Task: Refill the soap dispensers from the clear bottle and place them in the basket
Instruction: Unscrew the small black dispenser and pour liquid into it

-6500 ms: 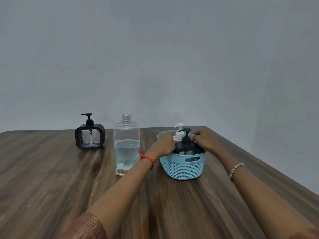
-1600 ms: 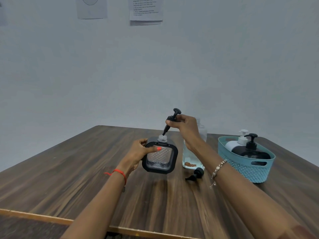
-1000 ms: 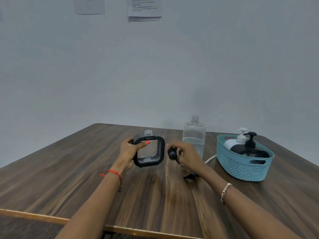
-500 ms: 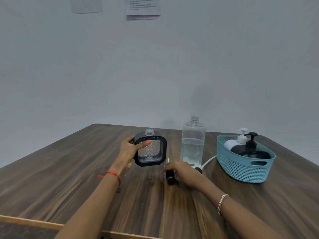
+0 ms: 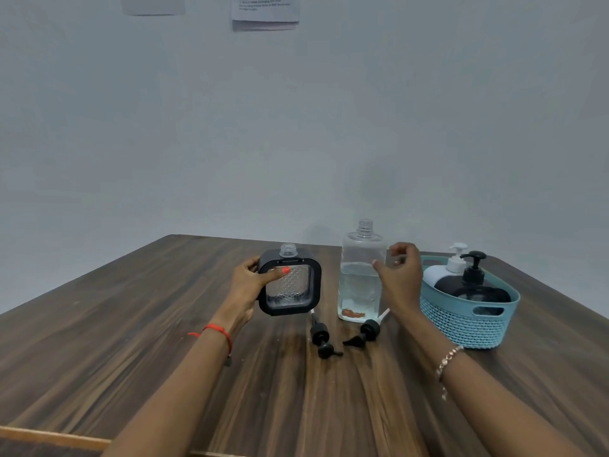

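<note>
My left hand [image 5: 246, 285] grips a square black-framed soap dispenser [image 5: 290, 285] with an uncapped neck, tilted slightly above the table. The clear bottle [image 5: 360, 275], uncapped and about half full, stands upright to its right. My right hand [image 5: 400, 278] hovers at the bottle's right side, fingers loosely spread, holding nothing. Two black pump heads lie on the table: one [image 5: 322, 338] below the dispenser, the other [image 5: 366, 333] in front of the bottle. A teal basket [image 5: 468, 321] at the right holds a white dispenser [image 5: 443, 270] and a black dispenser [image 5: 474, 285].
The dark wooden table [image 5: 164, 341] stretches wide to the left and toward me, with a light front edge at the bottom left. A grey wall stands behind, with two paper sheets [image 5: 265, 11] pinned high up.
My right hand pulled the pump out of the square dispenser, laid it on the table beside the other pump, let go, and rose to the clear bottle's side. The left hand kept holding the dispenser.
</note>
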Available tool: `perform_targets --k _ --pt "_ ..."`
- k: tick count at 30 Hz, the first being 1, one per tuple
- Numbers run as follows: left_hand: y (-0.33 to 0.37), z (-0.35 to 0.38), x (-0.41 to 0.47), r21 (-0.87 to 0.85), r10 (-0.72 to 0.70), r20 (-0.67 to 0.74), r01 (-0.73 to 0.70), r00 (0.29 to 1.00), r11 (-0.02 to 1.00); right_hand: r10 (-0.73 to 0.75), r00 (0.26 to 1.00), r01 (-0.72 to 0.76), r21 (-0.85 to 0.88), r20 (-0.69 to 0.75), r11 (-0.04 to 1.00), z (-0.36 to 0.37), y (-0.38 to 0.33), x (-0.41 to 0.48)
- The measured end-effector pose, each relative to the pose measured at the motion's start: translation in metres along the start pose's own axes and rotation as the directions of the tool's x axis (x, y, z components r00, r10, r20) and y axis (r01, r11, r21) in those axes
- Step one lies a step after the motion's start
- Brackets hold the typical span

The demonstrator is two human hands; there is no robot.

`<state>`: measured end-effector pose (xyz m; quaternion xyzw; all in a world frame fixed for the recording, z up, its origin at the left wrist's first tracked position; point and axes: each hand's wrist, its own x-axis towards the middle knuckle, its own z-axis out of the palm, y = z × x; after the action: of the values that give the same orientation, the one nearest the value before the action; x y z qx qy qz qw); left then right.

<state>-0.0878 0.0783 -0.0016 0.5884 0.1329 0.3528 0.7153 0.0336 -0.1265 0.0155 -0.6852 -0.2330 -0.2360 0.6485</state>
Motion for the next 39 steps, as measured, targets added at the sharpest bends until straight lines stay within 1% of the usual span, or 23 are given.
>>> perform_targets --k 2,3,5,7,8,9,11,12,14,16,17,20,21,25,28,33,39 --pt "0.000 0.002 0.001 -0.009 0.001 0.006 -0.001 1.000 1.000 0.117 0.988 -0.119 0.011 0.101 0.993 -0.001 0.009 0.012" --pt "0.000 0.004 0.001 -0.014 0.001 0.008 -0.001 1.000 1.000 0.182 0.969 -0.184 -0.005 0.165 0.983 -0.001 0.015 0.018" --pt "0.000 0.007 0.002 -0.015 0.002 0.019 -0.002 1.000 1.000 0.288 0.911 -0.297 -0.015 0.293 0.955 0.002 0.023 0.027" --pt "0.000 0.010 0.001 -0.013 0.000 0.036 0.001 0.999 1.000 0.342 0.834 -0.370 -0.022 0.432 0.929 0.006 0.027 0.031" --pt "-0.001 0.011 0.002 -0.012 -0.003 0.044 0.004 0.999 1.000 0.354 0.803 -0.387 -0.032 0.479 0.921 0.009 0.029 0.031" --pt "-0.001 0.012 0.002 -0.014 -0.006 0.050 0.007 0.999 1.000 0.357 0.787 -0.397 -0.028 0.503 0.917 0.011 0.032 0.031" --pt "-0.002 0.014 0.005 -0.018 -0.014 0.057 0.015 0.998 1.000 0.372 0.796 -0.405 -0.036 0.477 0.913 0.016 0.039 0.034" --pt "-0.002 0.015 0.007 -0.017 -0.016 0.062 0.017 0.998 1.000 0.378 0.814 -0.385 -0.077 0.441 0.920 0.018 0.040 0.035" --pt "-0.001 0.015 0.010 -0.005 -0.016 0.066 0.017 0.998 1.000 0.361 0.846 -0.291 -0.227 0.392 0.929 0.021 0.037 0.038" --pt "0.000 0.015 0.012 0.015 -0.004 0.059 0.003 0.998 1.000 0.302 0.869 -0.174 -0.328 0.393 0.929 0.021 0.025 0.040" --pt "0.002 0.014 0.013 0.028 0.001 0.053 -0.002 0.999 1.000 0.259 0.881 -0.131 -0.323 0.395 0.937 0.022 0.018 0.042" --pt "0.005 0.013 0.018 0.061 0.013 0.023 -0.014 1.000 0.998 0.136 0.920 -0.066 -0.199 0.367 0.978 0.024 -0.002 0.052" --pt "0.006 0.014 0.018 0.067 0.022 0.011 -0.023 1.000 0.997 0.092 0.927 -0.027 -0.181 0.363 0.983 0.024 -0.009 0.056" --pt "0.007 0.017 0.018 0.087 0.058 -0.036 -0.054 0.998 0.995 -0.055 0.916 0.173 -0.267 0.396 0.948 0.026 -0.032 0.066" --pt "0.007 0.019 0.017 0.115 0.075 -0.055 -0.069 0.996 0.991 -0.117 0.901 0.270 -0.330 0.417 0.905 0.022 -0.037 0.065" --pt "0.011 0.028 0.007 0.159 0.130 -0.070 -0.117 0.989 0.980 -0.138 0.882 0.366 -0.470 0.451 0.803 0.016 -0.041 0.056" --pt "0.012 0.033 -0.001 0.242 0.206 -0.097 -0.178 0.974 0.954 -0.147 0.863 0.434 -0.559 0.484 0.706 0.006 -0.051 0.048"
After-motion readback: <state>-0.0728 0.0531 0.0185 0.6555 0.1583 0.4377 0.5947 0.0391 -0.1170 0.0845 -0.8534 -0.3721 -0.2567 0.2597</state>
